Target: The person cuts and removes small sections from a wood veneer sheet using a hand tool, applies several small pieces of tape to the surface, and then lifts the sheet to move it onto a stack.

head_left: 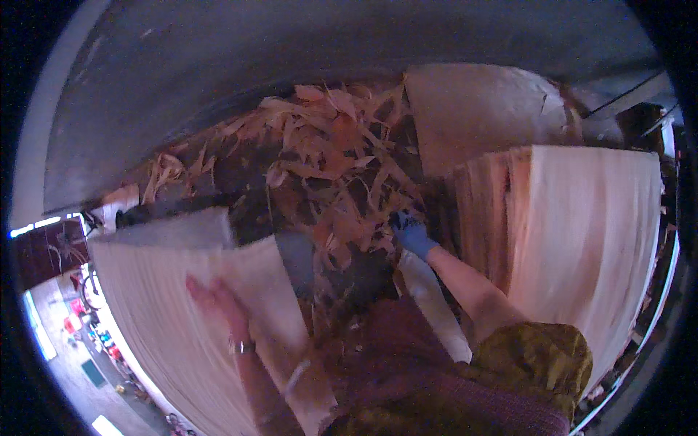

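My left hand (221, 302), bare and with a watch at the wrist, lies with fingers stretched out on a tall stack of pale wood veneer sheets (167, 291) at the left. Lower down, between the two stacks, my right hand (411, 231) wears a blue glove with dark fingers. It reaches to the edge of a heap of torn veneer scraps (342, 145). Its fingers look curled in, but what they hold, if anything, is too dark and blurred to make out. Just below that hand a long pale veneer strip (432, 301) slants toward me.
A second tall veneer stack (589, 232) stands close on the right. Behind it lies a broad brownish sheet (487, 109). A large grey surface (327, 43) spans the far side. Beyond the left stack, a floor (62, 312) shows with small red and green things.
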Demonstrator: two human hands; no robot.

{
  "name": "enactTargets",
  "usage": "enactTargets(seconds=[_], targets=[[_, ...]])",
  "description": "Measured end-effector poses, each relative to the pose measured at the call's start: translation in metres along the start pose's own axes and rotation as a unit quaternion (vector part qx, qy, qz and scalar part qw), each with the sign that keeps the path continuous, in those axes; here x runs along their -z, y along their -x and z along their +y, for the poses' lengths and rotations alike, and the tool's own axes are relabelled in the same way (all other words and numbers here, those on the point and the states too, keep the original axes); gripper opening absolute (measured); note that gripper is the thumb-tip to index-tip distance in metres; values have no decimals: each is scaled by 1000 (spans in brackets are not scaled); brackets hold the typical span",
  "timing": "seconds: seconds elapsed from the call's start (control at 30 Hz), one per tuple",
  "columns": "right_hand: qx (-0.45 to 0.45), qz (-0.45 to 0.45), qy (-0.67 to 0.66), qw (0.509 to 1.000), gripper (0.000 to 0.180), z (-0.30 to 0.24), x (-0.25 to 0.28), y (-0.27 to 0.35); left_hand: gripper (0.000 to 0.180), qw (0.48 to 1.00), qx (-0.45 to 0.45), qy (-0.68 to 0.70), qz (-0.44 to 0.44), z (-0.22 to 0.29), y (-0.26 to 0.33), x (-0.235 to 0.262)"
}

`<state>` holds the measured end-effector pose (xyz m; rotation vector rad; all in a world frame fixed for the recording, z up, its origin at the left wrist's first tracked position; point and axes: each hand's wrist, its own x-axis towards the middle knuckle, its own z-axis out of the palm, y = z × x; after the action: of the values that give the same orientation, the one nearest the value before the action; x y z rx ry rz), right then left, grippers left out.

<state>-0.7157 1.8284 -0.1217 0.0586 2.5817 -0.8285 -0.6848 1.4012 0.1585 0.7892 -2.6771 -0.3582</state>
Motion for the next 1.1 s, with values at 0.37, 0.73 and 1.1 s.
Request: enactTargets(seconds=[0.37, 0.73, 1.1], targets=[[-73, 15, 268, 961, 42, 223, -62, -360, 62, 989, 11, -114, -95, 41, -49, -108], [-103, -68, 329, 936, 40, 328, -125, -453, 63, 978, -19, -183, -97, 53, -61, -202], [127, 17, 289, 949, 38, 149, -4, -382, 63, 992, 18, -127, -16, 20, -7, -102]])
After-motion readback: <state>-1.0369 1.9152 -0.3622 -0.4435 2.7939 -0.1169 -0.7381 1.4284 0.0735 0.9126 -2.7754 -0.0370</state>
